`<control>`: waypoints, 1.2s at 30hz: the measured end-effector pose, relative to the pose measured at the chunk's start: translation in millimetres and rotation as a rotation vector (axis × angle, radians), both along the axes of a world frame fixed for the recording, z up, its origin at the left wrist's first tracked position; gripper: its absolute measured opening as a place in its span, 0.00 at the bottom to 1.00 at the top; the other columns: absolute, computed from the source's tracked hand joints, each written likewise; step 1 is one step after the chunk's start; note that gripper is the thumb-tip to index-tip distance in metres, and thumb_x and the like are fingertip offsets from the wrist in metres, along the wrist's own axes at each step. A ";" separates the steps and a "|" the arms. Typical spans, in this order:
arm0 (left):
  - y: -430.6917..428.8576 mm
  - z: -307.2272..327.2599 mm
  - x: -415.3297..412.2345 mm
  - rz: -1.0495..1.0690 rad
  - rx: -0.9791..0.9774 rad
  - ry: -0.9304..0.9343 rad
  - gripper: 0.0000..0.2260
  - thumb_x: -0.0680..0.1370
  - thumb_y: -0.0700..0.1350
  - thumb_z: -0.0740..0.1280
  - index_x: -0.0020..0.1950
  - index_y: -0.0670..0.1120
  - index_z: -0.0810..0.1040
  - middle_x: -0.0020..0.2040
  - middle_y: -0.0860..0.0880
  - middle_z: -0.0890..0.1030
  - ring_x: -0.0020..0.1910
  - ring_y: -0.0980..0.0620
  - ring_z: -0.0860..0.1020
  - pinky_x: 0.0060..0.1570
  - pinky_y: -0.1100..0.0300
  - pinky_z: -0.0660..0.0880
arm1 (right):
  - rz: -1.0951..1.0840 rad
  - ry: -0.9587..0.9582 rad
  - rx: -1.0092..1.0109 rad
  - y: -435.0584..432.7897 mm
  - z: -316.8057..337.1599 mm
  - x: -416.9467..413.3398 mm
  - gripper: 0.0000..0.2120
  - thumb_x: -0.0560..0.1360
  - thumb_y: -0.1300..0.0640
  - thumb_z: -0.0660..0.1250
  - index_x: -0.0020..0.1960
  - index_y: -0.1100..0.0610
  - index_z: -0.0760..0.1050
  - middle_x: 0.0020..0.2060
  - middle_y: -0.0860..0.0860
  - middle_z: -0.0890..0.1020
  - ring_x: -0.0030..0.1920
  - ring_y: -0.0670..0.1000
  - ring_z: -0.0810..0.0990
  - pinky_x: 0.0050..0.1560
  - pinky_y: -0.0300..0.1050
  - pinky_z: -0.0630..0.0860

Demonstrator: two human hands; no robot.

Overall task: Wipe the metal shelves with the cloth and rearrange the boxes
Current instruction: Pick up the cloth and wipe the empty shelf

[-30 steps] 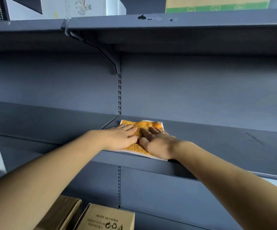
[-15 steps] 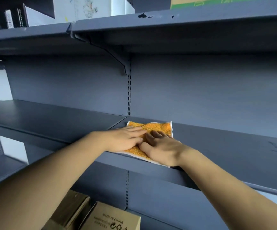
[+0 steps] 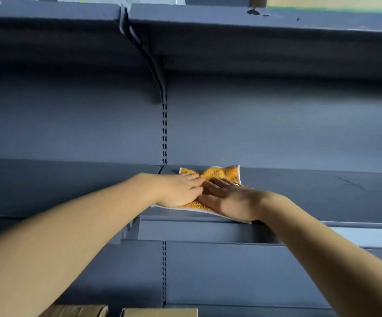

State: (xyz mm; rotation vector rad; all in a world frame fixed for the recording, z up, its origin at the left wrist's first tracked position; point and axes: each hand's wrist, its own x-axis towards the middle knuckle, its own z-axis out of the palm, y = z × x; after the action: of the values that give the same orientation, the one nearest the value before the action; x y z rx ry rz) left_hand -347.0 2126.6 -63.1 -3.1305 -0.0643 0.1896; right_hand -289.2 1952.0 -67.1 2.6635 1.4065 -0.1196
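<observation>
Head view: grey-blue metal shelf (image 3: 311, 191) mid-frame w/ orange cloth (image 3: 219, 173), white-edged, lying flat on it just right of the slotted upright (image 3: 164, 133). Left hand (image 3: 178, 191) & right hand (image 3: 229, 200) both flat on the cloth, fingers out, pressing not clutching; fingertips touch at centre. Shelf has faint scratch marks to the right. Upper shelf (image 3: 254, 17) overhead, paint chipped, bracket (image 3: 149, 60) under it; boxes on top cropped. Cardboard boxes (image 3: 160, 312) at bottom edge, below.
</observation>
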 end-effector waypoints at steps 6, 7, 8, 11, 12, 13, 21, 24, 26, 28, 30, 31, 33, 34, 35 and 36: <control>39.7 5.8 -21.1 -0.024 0.028 0.029 0.24 0.87 0.50 0.43 0.83 0.45 0.50 0.83 0.46 0.44 0.82 0.49 0.43 0.79 0.53 0.41 | -0.127 0.126 0.135 46.9 5.5 -32.5 0.30 0.84 0.37 0.44 0.83 0.45 0.43 0.82 0.46 0.43 0.81 0.48 0.39 0.78 0.48 0.39; 48.8 5.2 -26.5 -0.009 0.020 0.022 0.23 0.87 0.48 0.43 0.82 0.44 0.55 0.83 0.43 0.47 0.82 0.45 0.45 0.80 0.49 0.44 | -0.129 0.135 0.151 56.2 5.3 -37.2 0.30 0.84 0.37 0.45 0.83 0.45 0.43 0.83 0.46 0.43 0.81 0.47 0.40 0.78 0.48 0.39; 57.4 4.2 -31.6 -0.004 0.031 0.018 0.22 0.87 0.47 0.43 0.80 0.43 0.59 0.82 0.39 0.52 0.81 0.42 0.49 0.80 0.46 0.47 | -0.124 0.138 0.152 64.9 5.0 -42.1 0.30 0.85 0.38 0.45 0.83 0.45 0.43 0.83 0.46 0.44 0.81 0.47 0.40 0.78 0.47 0.39; 76.9 -0.2 -46.2 0.019 0.071 0.035 0.23 0.86 0.48 0.43 0.80 0.41 0.57 0.81 0.37 0.53 0.80 0.38 0.51 0.79 0.43 0.51 | -0.099 0.126 0.146 83.3 2.0 -52.5 0.28 0.86 0.42 0.44 0.83 0.46 0.44 0.83 0.46 0.45 0.81 0.45 0.41 0.77 0.42 0.38; 82.9 -2.0 -50.6 0.029 0.079 0.032 0.25 0.86 0.51 0.43 0.82 0.43 0.53 0.82 0.39 0.49 0.81 0.40 0.48 0.79 0.43 0.50 | -0.089 0.117 0.154 88.8 1.1 -55.7 0.27 0.86 0.43 0.44 0.83 0.47 0.45 0.83 0.46 0.45 0.81 0.45 0.42 0.77 0.42 0.38; 87.8 -3.5 -56.2 0.041 0.066 0.024 0.27 0.86 0.54 0.42 0.83 0.45 0.48 0.83 0.42 0.45 0.82 0.42 0.44 0.79 0.43 0.49 | -0.078 0.111 0.164 92.9 -0.4 -57.8 0.27 0.86 0.44 0.44 0.84 0.47 0.46 0.83 0.46 0.46 0.81 0.45 0.43 0.78 0.42 0.38; 94.7 -7.3 -79.6 0.054 -0.060 -0.028 0.30 0.84 0.61 0.41 0.83 0.50 0.38 0.82 0.50 0.37 0.81 0.48 0.37 0.80 0.45 0.41 | -0.083 0.105 0.188 90.1 -7.1 -56.6 0.27 0.85 0.41 0.45 0.83 0.45 0.49 0.82 0.43 0.48 0.81 0.43 0.43 0.78 0.40 0.38; 94.2 -7.2 -76.9 0.058 -0.060 -0.027 0.31 0.83 0.62 0.41 0.82 0.49 0.37 0.82 0.49 0.37 0.81 0.47 0.37 0.80 0.45 0.41 | -0.033 0.030 0.087 91.7 -8.4 -52.6 0.36 0.81 0.33 0.33 0.83 0.49 0.49 0.82 0.49 0.44 0.82 0.50 0.39 0.79 0.44 0.37; 93.7 -5.0 -74.8 0.061 -0.056 -0.019 0.31 0.83 0.62 0.41 0.82 0.49 0.38 0.82 0.49 0.37 0.81 0.47 0.38 0.80 0.45 0.41 | 0.007 -0.018 0.011 93.8 -8.1 -51.7 0.44 0.75 0.29 0.26 0.83 0.50 0.49 0.82 0.51 0.43 0.82 0.51 0.40 0.80 0.47 0.39; 95.0 -5.8 -72.6 0.068 -0.062 -0.018 0.31 0.83 0.62 0.41 0.83 0.50 0.38 0.82 0.50 0.37 0.81 0.48 0.38 0.80 0.46 0.41 | -0.096 0.019 0.063 96.2 -6.8 -48.4 0.33 0.82 0.35 0.37 0.84 0.47 0.46 0.83 0.48 0.43 0.82 0.48 0.40 0.80 0.45 0.38; 96.0 -6.4 -70.6 0.072 -0.067 -0.016 0.30 0.84 0.61 0.41 0.83 0.50 0.39 0.82 0.50 0.37 0.81 0.48 0.38 0.80 0.46 0.42 | -0.106 0.032 0.055 98.4 -4.9 -43.8 0.30 0.84 0.38 0.41 0.83 0.46 0.44 0.83 0.49 0.42 0.82 0.51 0.39 0.81 0.51 0.41; 96.6 -5.5 -68.2 0.071 -0.066 -0.017 0.30 0.84 0.61 0.41 0.83 0.50 0.39 0.82 0.50 0.38 0.81 0.48 0.38 0.80 0.46 0.42 | -0.118 0.023 0.043 100.3 -5.7 -37.7 0.29 0.85 0.40 0.41 0.84 0.47 0.44 0.83 0.52 0.42 0.82 0.54 0.39 0.81 0.54 0.43; 100.6 -4.2 -59.8 0.070 -0.065 -0.014 0.30 0.84 0.61 0.41 0.83 0.50 0.39 0.82 0.50 0.38 0.81 0.48 0.38 0.80 0.47 0.41 | -0.101 0.033 0.037 105.6 -5.3 -27.5 0.29 0.85 0.40 0.39 0.84 0.49 0.44 0.82 0.55 0.42 0.82 0.57 0.39 0.81 0.57 0.45; 103.3 -4.0 -54.1 0.073 -0.069 -0.008 0.29 0.84 0.61 0.41 0.83 0.51 0.39 0.82 0.51 0.38 0.81 0.49 0.38 0.80 0.47 0.41 | -0.114 0.049 0.027 109.2 -3.8 -19.8 0.32 0.83 0.37 0.38 0.84 0.48 0.44 0.83 0.54 0.42 0.82 0.56 0.39 0.81 0.57 0.44; 106.3 -3.2 -47.7 0.080 -0.074 -0.002 0.29 0.84 0.61 0.41 0.83 0.51 0.39 0.82 0.51 0.38 0.81 0.49 0.38 0.80 0.47 0.41 | -0.098 0.055 0.011 113.0 -2.5 -11.1 0.34 0.81 0.34 0.36 0.84 0.47 0.44 0.83 0.53 0.42 0.82 0.55 0.39 0.81 0.57 0.44; 108.9 -3.4 -41.2 0.086 -0.080 0.004 0.29 0.84 0.61 0.41 0.83 0.52 0.39 0.82 0.52 0.38 0.81 0.49 0.38 0.80 0.47 0.40 | -0.072 0.053 -0.016 116.6 -1.9 -3.6 0.36 0.80 0.31 0.36 0.83 0.46 0.45 0.83 0.51 0.43 0.82 0.54 0.39 0.81 0.58 0.44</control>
State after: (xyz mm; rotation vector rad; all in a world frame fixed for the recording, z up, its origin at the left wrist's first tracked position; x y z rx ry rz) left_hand -388.2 2235.5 -66.5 -3.2092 -0.1969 0.2037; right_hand -292.8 2068.6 -69.0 2.7178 1.3180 -0.2097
